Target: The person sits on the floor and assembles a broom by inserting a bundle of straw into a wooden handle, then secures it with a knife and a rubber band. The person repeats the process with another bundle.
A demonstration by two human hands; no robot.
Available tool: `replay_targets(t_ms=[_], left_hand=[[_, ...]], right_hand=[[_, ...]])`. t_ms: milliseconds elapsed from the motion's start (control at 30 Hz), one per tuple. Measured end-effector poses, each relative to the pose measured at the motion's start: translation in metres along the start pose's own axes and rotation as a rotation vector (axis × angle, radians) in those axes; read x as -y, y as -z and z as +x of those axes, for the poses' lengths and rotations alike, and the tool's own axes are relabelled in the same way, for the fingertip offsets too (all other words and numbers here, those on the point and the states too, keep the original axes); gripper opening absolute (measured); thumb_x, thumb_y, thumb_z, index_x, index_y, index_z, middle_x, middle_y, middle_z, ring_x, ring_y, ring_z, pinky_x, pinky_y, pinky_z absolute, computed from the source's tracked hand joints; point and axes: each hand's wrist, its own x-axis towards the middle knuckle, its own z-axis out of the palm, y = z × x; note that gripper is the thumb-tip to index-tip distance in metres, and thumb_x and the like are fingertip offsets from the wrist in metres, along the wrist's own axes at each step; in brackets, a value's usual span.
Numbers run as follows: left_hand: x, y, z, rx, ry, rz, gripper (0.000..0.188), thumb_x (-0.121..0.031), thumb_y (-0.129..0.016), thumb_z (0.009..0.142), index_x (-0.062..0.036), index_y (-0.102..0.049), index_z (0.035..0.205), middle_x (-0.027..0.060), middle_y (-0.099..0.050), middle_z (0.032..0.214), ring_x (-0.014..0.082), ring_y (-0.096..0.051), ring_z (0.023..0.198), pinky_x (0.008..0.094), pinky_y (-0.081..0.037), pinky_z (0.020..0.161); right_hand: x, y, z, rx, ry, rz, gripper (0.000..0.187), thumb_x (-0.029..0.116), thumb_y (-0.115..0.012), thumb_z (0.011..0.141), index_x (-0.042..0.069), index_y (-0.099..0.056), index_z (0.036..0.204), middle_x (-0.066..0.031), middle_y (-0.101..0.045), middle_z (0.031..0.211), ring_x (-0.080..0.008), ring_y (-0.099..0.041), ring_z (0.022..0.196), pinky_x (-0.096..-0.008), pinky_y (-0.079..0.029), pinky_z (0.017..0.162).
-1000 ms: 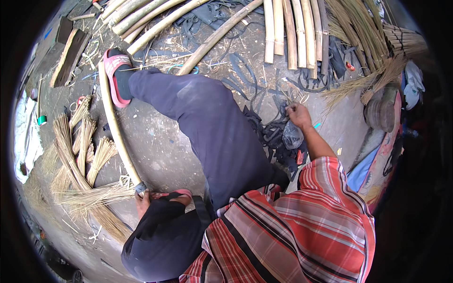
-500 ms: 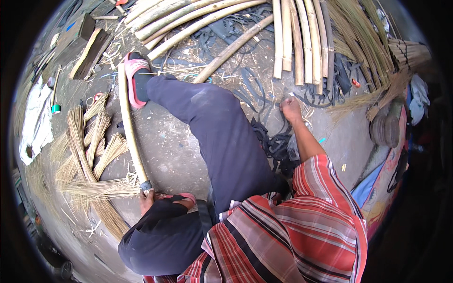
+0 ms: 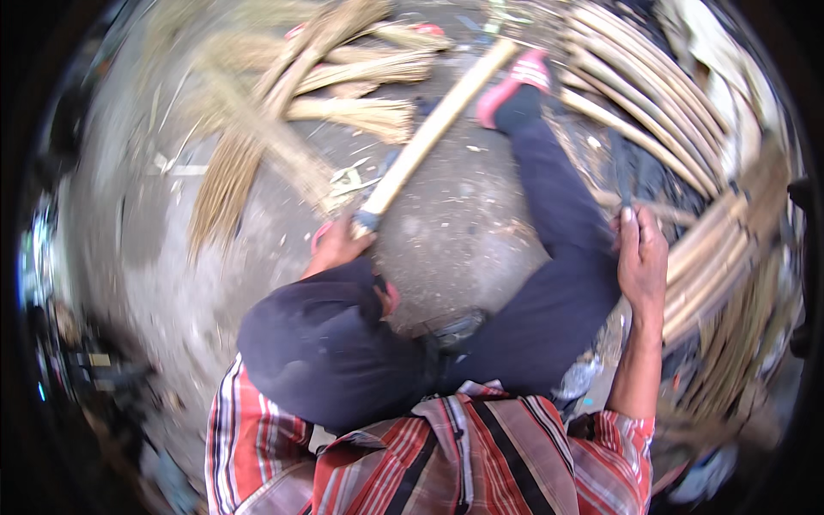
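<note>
To the far left of the left hand, I have straw bundles fanned over the grey floor, thin, dry and bristly, the furthest smeared by motion. My view has swung round, so they now sit ahead of that hand.

The left hand has kept its place: fingers curled closed round the near end of a pale, smooth pole, where a dark wrapping makes a dull collar. The pole runs forward and rightward from this hand, gently bowed, its far end just beside a pink sandal.

Further right, the right hand is what has changed: it was low over the floor scraps, and now sits up beside the knee, thumb and fingers pinched together, seemingly on a flat, limp dark strip. I judge that this puts both materials under control, though strip and pole remain well apart.

Beyond and right of it lie stacked poles, round and woody, then coarse brownish stalks.
</note>
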Motion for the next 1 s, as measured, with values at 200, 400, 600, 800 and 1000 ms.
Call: replay_targets(t_ms=[200,400,600,800,1000], left_hand=[[-0.005,0.014,-0.005,-0.016,-0.088,0.026,0.070,-0.027,-0.081,0.088,-0.0021,-0.055,0.148,0.0282,-0.067,0.133,0.0439,-0.064,0.127,0.0466,-0.051,0.106],[0.005,0.005,-0.008,-0.186,-0.065,0.030,0.068,-0.027,-0.080,0.088,-0.0004,-0.057,0.147,0.0256,-0.063,0.135,0.0424,-0.063,0.126,0.0465,-0.051,0.107],[0.007,0.003,-0.011,-0.193,-0.007,-0.010,0.064,-0.026,-0.079,0.088,-0.0058,-0.059,0.145,0.0201,-0.062,0.136,0.0416,-0.064,0.125,0.0488,-0.053,0.104],[-0.001,0.003,-0.016,-0.266,-0.048,-0.037,0.073,-0.026,-0.082,0.086,-0.0015,-0.053,0.148,0.0211,-0.066,0.134,0.0409,-0.067,0.122,0.0484,-0.054,0.102],[-0.005,0.002,-0.016,-0.260,0.084,-0.117,0.082,-0.023,-0.085,0.084,-0.0036,-0.046,0.153,0.0199,-0.069,0.131,0.0406,-0.069,0.121,0.0491,-0.056,0.100]], right_hand=[[0.099,-0.162,0.022,0.381,0.309,0.199,0.023,0.020,-0.054,0.112,0.004,-0.070,0.115,-0.0047,-0.069,0.087,-0.0135,-0.063,0.083,-0.0318,-0.052,0.079],[0.105,-0.329,0.017,0.736,0.050,0.571,0.024,0.021,-0.055,0.112,0.005,-0.057,0.130,-0.0037,-0.070,0.095,-0.0073,-0.056,0.069,-0.0263,-0.047,0.063],[0.084,-0.367,0.013,0.812,-0.303,0.552,0.026,0.023,-0.056,0.112,0.004,-0.055,0.129,-0.0039,-0.069,0.084,-0.0058,-0.047,0.054,-0.0244,-0.040,0.050],[0.094,-0.353,0.013,0.817,-0.381,0.388,0.028,0.030,-0.058,0.112,0.005,-0.070,0.104,0.0010,-0.060,0.065,-0.0053,-0.044,0.050,-0.0249,-0.034,0.046],[0.105,-0.344,0.008,0.773,-0.315,0.355,0.033,0.030,-0.058,0.112,0.006,-0.073,0.096,0.0030,-0.056,0.060,-0.0045,-0.045,0.052,-0.0262,-0.034,0.050]])
